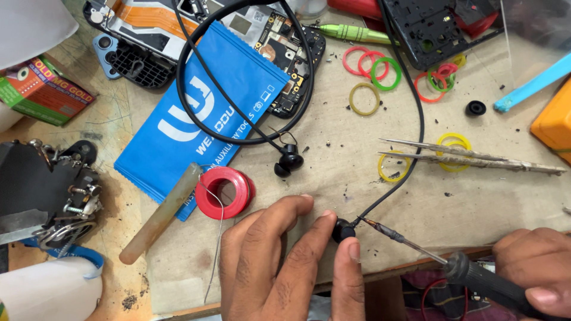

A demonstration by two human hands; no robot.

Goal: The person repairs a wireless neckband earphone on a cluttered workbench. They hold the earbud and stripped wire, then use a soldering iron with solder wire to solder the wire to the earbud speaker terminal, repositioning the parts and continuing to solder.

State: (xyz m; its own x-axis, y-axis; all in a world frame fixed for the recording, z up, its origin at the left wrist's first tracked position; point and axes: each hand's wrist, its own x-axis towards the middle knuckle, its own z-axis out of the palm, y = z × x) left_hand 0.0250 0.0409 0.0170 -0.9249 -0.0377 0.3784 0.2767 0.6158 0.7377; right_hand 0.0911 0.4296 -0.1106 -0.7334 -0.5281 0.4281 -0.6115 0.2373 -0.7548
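My left hand [285,261] pinches a small black earbud [343,229] between thumb and fingers near the table's front edge. A black cable [420,119] runs from that earbud up across the table. My right hand [535,273] grips the black handle of a soldering iron [476,276], whose thin metal tip [372,224] touches the earbud where the cable enters. A second black earbud [289,160] lies loose on the table above my left hand.
A red solder spool [223,191] with loose wire, a tan stick [160,213], a blue pouch [202,107], an opened phone [279,41], metal tweezers [470,157], coloured rubber bands [372,65], a green screwdriver [351,32] and a black stand [47,190] lie around.
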